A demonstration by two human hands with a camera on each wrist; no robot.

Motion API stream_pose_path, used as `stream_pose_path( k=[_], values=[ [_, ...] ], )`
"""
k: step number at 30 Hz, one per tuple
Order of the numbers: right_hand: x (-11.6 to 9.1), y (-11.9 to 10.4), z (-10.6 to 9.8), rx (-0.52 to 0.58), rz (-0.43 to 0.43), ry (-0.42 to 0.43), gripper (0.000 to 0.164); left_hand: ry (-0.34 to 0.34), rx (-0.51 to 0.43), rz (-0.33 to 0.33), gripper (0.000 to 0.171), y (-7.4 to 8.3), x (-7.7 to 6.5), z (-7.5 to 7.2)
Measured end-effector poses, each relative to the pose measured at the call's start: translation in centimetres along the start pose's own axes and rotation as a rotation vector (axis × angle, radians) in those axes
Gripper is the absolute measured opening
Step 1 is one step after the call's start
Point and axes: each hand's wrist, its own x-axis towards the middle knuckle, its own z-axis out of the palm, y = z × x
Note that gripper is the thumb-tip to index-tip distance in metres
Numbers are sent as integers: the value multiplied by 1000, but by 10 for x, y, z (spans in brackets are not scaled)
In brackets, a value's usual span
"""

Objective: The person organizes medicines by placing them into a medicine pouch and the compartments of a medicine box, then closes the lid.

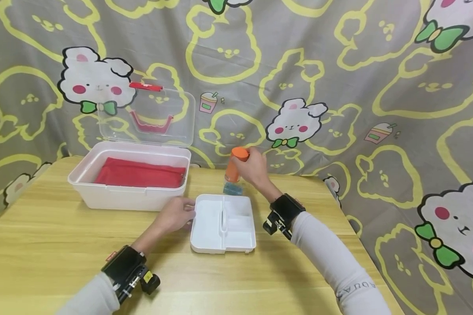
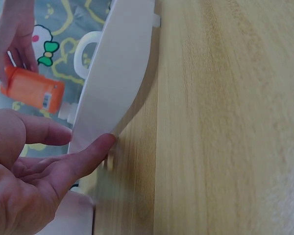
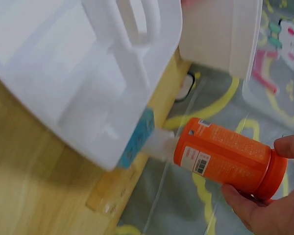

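On the wooden table (image 1: 205,284), a white box (image 1: 122,199) stands beside a divided tray (image 1: 206,223) — the left hand (image 1: 175,214) touches the tray's edge, fingers loose. Behind it, the right hand (image 1: 255,166) grips an orange bottle (image 1: 232,170) — by its cap (image 3: 272,175) — near a blue block (image 1: 232,189).

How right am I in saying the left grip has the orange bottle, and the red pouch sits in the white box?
Wrong side: the right grip, not the left grip, has the orange bottle, as the head view shows. The red pouch does sit in the white box.
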Motion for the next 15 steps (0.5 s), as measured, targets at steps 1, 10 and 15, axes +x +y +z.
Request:
stream_pose_path(
  k=[1,10,15],
  values=[
    [-3,-1,1,8,-16,-12,43,-1,-7,-1,41,0,0,0],
    [-36,-11,11,0,-45,-210,47,-12,-18,-16,41,0,1,0],
    [-47,-15,19,-48,-10,-300,48,-19,-32,-22,39,1,1,0]
  ],
)
